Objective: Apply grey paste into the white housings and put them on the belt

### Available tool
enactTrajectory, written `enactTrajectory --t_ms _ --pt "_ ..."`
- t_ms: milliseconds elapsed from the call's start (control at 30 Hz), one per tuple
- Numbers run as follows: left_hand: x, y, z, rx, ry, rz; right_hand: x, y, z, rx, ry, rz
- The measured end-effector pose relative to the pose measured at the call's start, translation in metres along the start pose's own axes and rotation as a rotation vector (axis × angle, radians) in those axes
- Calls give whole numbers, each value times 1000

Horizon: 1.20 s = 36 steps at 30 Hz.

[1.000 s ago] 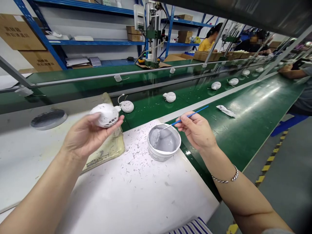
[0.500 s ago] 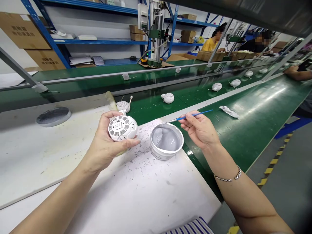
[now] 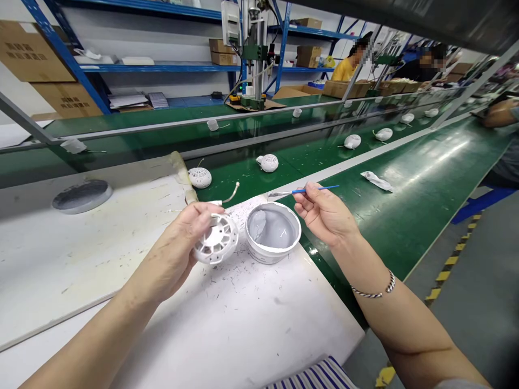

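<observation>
A round white vented part (image 3: 217, 239) is gripped in my left hand (image 3: 172, 254), tilted so that its slotted face shows; a short cable with a connector (image 3: 235, 192) sticks out behind it. My right hand (image 3: 330, 216) pinches a thin blue brush (image 3: 300, 191), whose bristles are above the back rim of a white tub (image 3: 270, 255). Grey paste (image 3: 278, 229) lies inside the tub, which stands on the white board between my hands, a little right of the white part.
Similar round white parts (image 3: 200, 177) (image 3: 268, 162) lie along the green belt. A grey-filled lid (image 3: 82, 195) rests on the left board. A crumpled white packet (image 3: 377, 181) is at right. People sit farther back near cardboard boxes (image 3: 344, 88).
My left hand has turned the white part over, from its labelled face to an open slotted face. The brush and my right hand have shifted slightly left, along with the view.
</observation>
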State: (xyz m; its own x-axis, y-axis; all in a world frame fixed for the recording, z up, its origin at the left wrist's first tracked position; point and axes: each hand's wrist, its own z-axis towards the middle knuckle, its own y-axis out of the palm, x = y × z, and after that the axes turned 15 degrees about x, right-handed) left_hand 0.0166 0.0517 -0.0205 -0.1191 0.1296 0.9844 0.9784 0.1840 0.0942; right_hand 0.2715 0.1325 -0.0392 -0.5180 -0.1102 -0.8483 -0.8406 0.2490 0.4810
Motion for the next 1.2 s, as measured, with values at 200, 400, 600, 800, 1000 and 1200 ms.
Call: enactTrajectory --t_ms 200,400,600,800,1000,1200 --pt "1 1 -2 76 -88 23 -8 10 -4 4 22 15" --pt "-5 3 -3 81 -198 -9 -20 38 -17 -101 -7 -26" --pt "-7 7 -6 16 -234 -96 -15 59 -31 -263 8 -52" --pt "-2 8 -9 57 -256 -158 2 51 -40 -306 -83 -93" --pt "6 8 -12 15 -248 -192 10 40 -54 -296 -442 -167" --pt "6 6 -15 -51 -239 -172 10 35 -62 -320 -652 -200"
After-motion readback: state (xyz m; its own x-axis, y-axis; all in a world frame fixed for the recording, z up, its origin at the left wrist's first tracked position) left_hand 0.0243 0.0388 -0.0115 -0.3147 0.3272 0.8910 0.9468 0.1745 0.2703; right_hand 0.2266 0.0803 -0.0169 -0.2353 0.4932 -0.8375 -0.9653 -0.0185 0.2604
